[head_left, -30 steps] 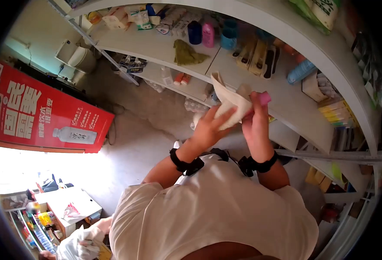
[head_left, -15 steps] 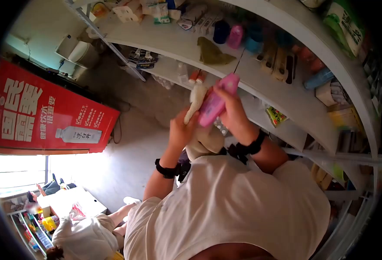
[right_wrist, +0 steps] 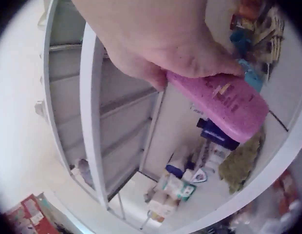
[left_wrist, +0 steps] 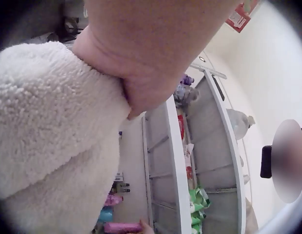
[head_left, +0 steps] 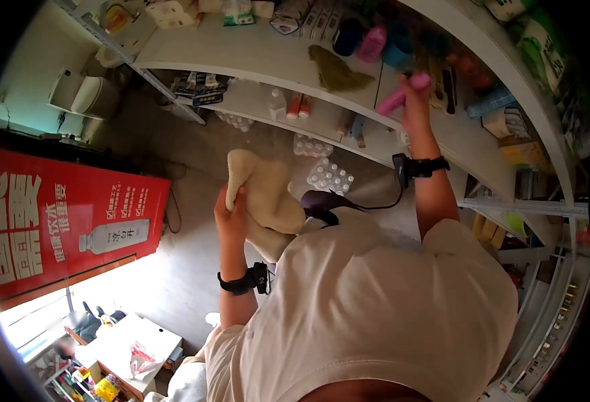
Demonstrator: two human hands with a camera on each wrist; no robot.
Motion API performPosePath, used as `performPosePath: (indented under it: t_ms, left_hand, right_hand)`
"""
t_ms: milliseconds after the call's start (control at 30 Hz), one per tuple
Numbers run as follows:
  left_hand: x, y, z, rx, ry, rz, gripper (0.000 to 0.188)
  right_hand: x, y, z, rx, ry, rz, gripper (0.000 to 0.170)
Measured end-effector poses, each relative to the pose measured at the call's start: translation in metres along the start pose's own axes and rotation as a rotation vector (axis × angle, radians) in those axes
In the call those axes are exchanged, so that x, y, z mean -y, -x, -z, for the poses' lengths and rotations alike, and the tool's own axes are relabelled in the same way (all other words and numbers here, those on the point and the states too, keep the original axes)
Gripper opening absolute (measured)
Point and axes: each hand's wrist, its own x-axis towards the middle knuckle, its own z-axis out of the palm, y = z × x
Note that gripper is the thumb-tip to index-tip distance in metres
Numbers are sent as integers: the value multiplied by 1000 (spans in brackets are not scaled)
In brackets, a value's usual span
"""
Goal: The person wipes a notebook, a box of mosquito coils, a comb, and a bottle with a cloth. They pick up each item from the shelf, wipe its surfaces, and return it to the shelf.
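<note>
A cream fluffy cloth (head_left: pixel 261 194) hangs from my left hand (head_left: pixel 232 216), pinched between thumb and fingers; in the left wrist view the cloth (left_wrist: pixel 53 122) fills the left side and my left hand (left_wrist: pixel 141 78) hides part of its edge. My right hand (head_left: pixel 415 110) grips a pink bottle (head_left: pixel 395 100) over the front edge of the upper shelf. The right wrist view shows the pink bottle (right_wrist: pixel 228 105) tilted, its end towards the lower right, with my right hand (right_wrist: pixel 165 48) round its other end. Beyond it lies an olive cloth (right_wrist: pixel 242 163).
The shelf (head_left: pixel 254 50) holds another olive cloth view (head_left: pixel 338 70), a second pink bottle (head_left: pixel 372 44), a dark blue container (head_left: pixel 347 37) and a blue cup (head_left: pixel 398 45). Bottle packs (head_left: pixel 330 177) stand on the floor. A red box (head_left: pixel 74 214) is at the left.
My hands have moved apart: the right carried the pink bottle up and right to the shelf, while the left moved left and down with the cream cloth.
</note>
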Motion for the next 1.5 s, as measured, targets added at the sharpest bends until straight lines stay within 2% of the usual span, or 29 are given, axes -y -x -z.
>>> performPosePath:
  t_ms: [33,133,200,267,300,367,400,467,533,600,733,800,867,900,933,967,1000,1067,1133,1233,1267,1367,1433,1500]
  left_hand:
    - [3,-5,-1,11,33,17,25]
    - [12,-25,-6,48,61,9,24]
    - [2,-36,-9,31,54,-2,23]
    - [-7,-52,-5,8,12,-4,22]
    - [-9,-59,2,-7,-24,6,22]
    - [-17,-72,11,-52,-51,-2,22]
    - [-23,-80,11,-79,-39,-22,22]
    - [-31,-98,10,-110,-39,-30,22]
    - [-34,-112,15,-112,-68,5,23]
    - [-32,-126,15,-121,-43,32,23]
    - [-22,-156,11,-76,-41,0,25]
    - [-26,-176,14,16,4,0,27]
    - [-28,-196,24,82,69,-17,30]
    - [-29,-209,29,99,114,-34,32]
    - [-31,-223,37,117,159,-51,35]
    - [-31,-236,46,117,153,-60,37]
    - [-30,-249,56,117,149,-65,40]
    - [-30,-270,77,142,258,-27,44]
    - [-38,-283,101,187,483,70,48]
    - [-38,-300,132,156,602,96,50]
    - [-37,-305,144,131,618,89,50]
    - [-14,-316,176,103,630,112,53]
    - [0,-321,196,83,628,143,53]
    - [-3,-321,211,59,641,180,52]
  right_hand:
    - [-8,-9,-2,-17,116,113,49]
    - [-53,-60,17,21,293,335,40]
    - [-81,-92,29,-28,603,249,46]
    - [-122,-131,57,64,388,47,48]
    - [-153,-154,83,174,22,-110,46]
    - [-180,-164,76,195,-14,-59,43]
    - [-176,-156,71,108,317,157,43]
    - [-169,-147,63,4,538,383,43]
    - [-158,-129,49,-19,329,383,48]
    - [-136,-118,36,-97,462,353,55]
    - [-75,-93,-2,-209,519,465,70]
    - [-69,-88,-4,-330,538,542,70]
    - [-65,-77,-11,-323,578,531,69]
    - [-62,-69,-19,-254,607,484,68]
    - [-67,-60,-35,-248,690,552,66]
    - [-72,-52,-51,-246,771,623,65]
    - [-85,-39,-83,-303,909,811,62]
    - [-82,-32,-148,51,909,754,57]
    - [-87,-41,-211,212,927,583,56]
    - [-117,-79,-273,329,1075,628,59]
    - [-130,-89,-289,350,1178,589,61]
    - [-183,-116,-294,377,1409,424,63]
    - [-188,-108,-299,338,1592,527,58]
    - [-181,-97,-304,315,1669,521,52]
